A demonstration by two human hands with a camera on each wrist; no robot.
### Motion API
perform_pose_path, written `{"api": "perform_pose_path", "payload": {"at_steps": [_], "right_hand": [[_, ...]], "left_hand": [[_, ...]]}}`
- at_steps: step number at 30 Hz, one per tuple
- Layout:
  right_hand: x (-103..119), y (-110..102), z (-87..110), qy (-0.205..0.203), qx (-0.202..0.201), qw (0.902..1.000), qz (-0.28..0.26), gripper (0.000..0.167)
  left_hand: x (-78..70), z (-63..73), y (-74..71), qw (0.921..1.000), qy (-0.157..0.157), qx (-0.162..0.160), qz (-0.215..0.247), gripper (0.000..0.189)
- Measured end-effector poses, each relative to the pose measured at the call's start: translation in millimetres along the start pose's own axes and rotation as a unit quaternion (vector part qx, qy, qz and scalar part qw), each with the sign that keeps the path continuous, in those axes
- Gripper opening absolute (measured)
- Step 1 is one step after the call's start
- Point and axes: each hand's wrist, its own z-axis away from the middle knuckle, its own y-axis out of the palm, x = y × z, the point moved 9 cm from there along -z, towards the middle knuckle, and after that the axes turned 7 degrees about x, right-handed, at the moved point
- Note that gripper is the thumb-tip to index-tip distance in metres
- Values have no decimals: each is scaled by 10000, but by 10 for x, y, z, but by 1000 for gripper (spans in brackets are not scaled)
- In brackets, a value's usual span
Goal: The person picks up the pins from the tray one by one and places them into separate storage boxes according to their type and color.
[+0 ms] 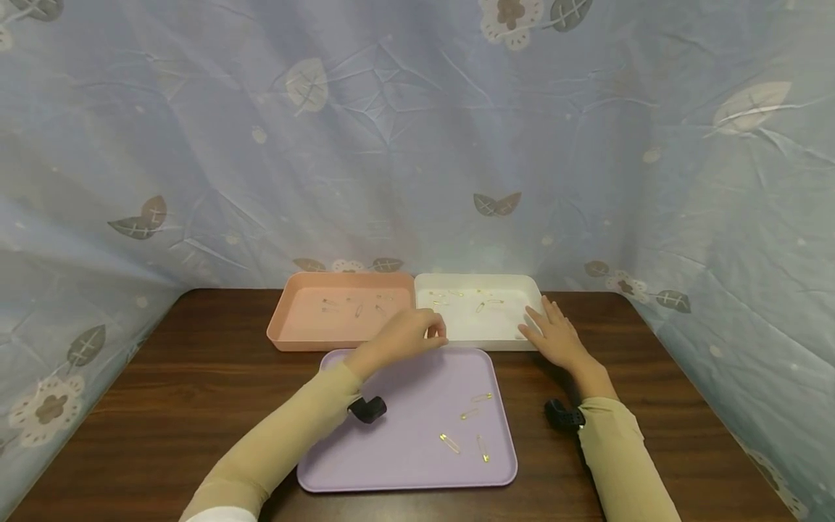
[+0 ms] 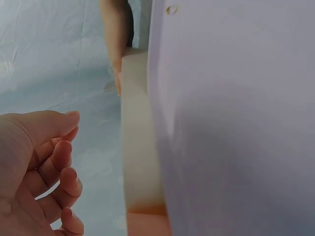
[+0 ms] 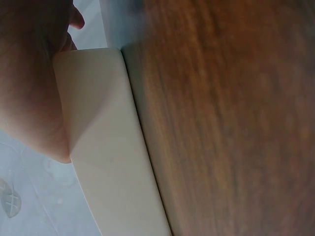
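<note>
My left hand (image 1: 407,335) hovers over the near edges of the pink tray (image 1: 277,330) and the white tray (image 1: 479,346), where the two meet. Its fingers (image 2: 61,155) curl inward with the thumb tip beside the index tip; I cannot tell whether something small is between them. The right hand (image 1: 557,339) rests at the white tray's right near corner, fingers spread and over the rim. Gold safety pins (image 1: 480,307) lie in the white tray, silver safety pins (image 1: 359,310) in the pink one. Several gold safety pins (image 1: 450,444) lie on the lilac tray (image 1: 391,464).
The trays stand on a dark wooden table (image 1: 163,391), pink and white side by side at its back edge, lilac in front of them. A pale blue patterned cloth (image 1: 391,145) hangs behind and at both sides. Both wrists wear black straps.
</note>
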Motion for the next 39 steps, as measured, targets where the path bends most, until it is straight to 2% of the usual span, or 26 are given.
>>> {"api": "perform_pose_path", "payload": {"at_steps": [8,12,23,29,34,39], "right_hand": [[30,-9,-7,-39,18,10000,-34,68],[24,-5,-8,-34,14,10000,16,67],[4,0,-8,-66,1,10000,20,67],[-13,13,-14,-70,6,10000,-8,66],[-19,15,-13,-57,57,10000,-35,67],[2,1,-8,-83,75,9999,-41,67]], "left_hand": [[-27,182,150,9985,-4,192,505,9],[-58,250,201,9960,98,250,851,9],[-136,373,369,9901,170,569,1270,11],[-191,386,466,9842,252,805,1559,10],[-279,394,548,9803,460,1093,1578,9],[-384,418,604,9772,807,1297,1475,7]]}}
